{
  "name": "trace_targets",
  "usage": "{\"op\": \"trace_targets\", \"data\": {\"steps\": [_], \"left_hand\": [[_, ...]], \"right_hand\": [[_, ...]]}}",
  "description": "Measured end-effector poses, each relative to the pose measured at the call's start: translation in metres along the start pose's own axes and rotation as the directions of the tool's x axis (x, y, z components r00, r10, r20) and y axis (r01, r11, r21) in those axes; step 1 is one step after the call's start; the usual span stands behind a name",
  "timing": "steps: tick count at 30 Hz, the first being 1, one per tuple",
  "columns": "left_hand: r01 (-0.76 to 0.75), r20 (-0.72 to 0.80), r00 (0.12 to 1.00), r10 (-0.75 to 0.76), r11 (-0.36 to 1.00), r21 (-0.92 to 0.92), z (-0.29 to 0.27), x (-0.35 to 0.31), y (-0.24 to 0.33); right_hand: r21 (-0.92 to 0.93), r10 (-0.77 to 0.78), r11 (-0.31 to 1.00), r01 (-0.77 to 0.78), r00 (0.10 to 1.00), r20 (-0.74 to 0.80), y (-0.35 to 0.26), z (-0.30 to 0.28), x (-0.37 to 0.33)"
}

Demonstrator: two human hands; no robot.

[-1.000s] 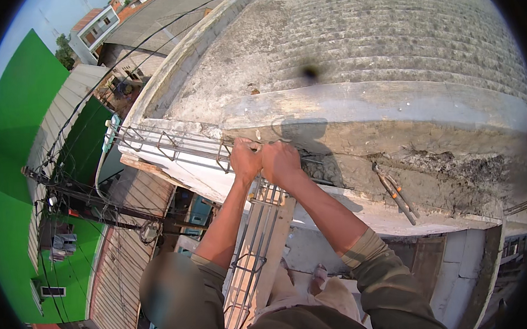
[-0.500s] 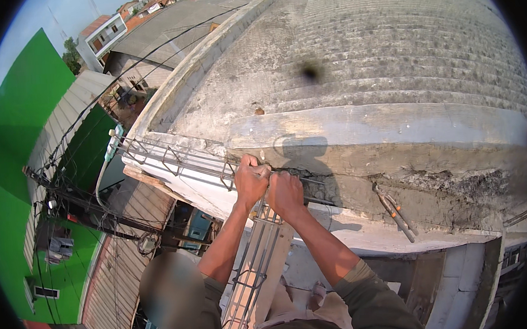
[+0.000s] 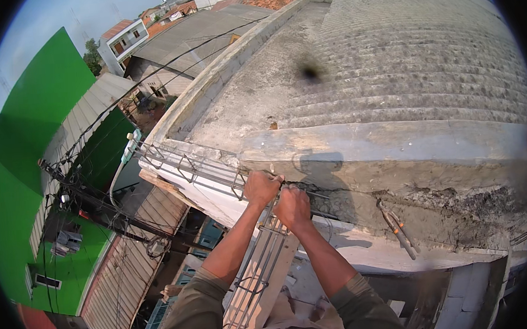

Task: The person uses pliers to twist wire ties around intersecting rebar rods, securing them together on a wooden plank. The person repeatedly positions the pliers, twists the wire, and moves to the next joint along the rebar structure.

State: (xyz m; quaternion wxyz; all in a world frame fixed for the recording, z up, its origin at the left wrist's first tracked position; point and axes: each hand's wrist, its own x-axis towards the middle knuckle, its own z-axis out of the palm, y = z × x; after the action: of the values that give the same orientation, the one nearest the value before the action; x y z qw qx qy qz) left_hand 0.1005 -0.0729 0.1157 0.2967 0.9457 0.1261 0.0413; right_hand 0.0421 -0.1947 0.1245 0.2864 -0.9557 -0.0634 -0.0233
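Two rebar cages meet at a corner under my hands. One rebar cage (image 3: pixel 199 171) runs along the white wall ledge to the far left; the other rebar cage (image 3: pixel 255 279) lies on a plank (image 3: pixel 277 266) reaching back toward my body. At the joint, my left hand (image 3: pixel 262 187) is closed, fingers pinched near the bar ends. Right beside it, my right hand (image 3: pixel 292 207) is closed too, its knuckles up. Whatever sits between the fingertips is too small and covered to make out. Pincers (image 3: pixel 398 228) with orange marks on the handles lie on the rough mortar to the right.
A wooden board (image 3: pixel 382 139) edges the corrugated roof (image 3: pixel 414 65) ahead. Electric cables and a dark beam (image 3: pixel 96 199) hang at the left, over a drop beside a green building (image 3: pixel 47 75). A metal sheet roof (image 3: pixel 133 251) lies below.
The view has shifted, so the scene sits slightly lower and to the right. Both hands stay closed at the bar joint. A blurred round shape beside my left arm is no longer in view.
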Motion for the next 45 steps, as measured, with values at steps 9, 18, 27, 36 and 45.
{"op": "trace_targets", "data": {"steps": [9, 18, 27, 36, 45], "left_hand": [[-0.050, -0.194, 0.977, 0.085, 0.982, 0.182, 0.006, -0.010, 0.013], [-0.021, -0.110, 0.993, 0.040, 0.986, 0.166, -0.004, -0.011, 0.023], [0.228, -0.091, 0.968, -0.236, 0.970, -0.087, 0.005, 0.010, 0.017], [0.240, -0.107, 0.956, -0.273, 0.938, -0.251, 0.014, 0.009, 0.009], [0.056, -0.273, 0.951, -0.145, 0.949, -0.311, 0.027, 0.007, -0.004]], "right_hand": [[0.069, -0.065, 0.996, 0.065, 0.998, -0.003, 0.006, -0.001, 0.000], [0.080, -0.017, 0.997, 0.013, 0.998, 0.061, 0.005, -0.009, 0.002], [0.065, -0.034, 0.997, 0.032, 0.999, 0.025, 0.009, 0.003, 0.005], [0.069, 0.000, 0.998, -0.006, 0.996, 0.086, 0.003, -0.008, 0.007], [0.055, 0.016, 0.998, -0.021, 0.995, 0.098, 0.000, -0.011, 0.007]]}}
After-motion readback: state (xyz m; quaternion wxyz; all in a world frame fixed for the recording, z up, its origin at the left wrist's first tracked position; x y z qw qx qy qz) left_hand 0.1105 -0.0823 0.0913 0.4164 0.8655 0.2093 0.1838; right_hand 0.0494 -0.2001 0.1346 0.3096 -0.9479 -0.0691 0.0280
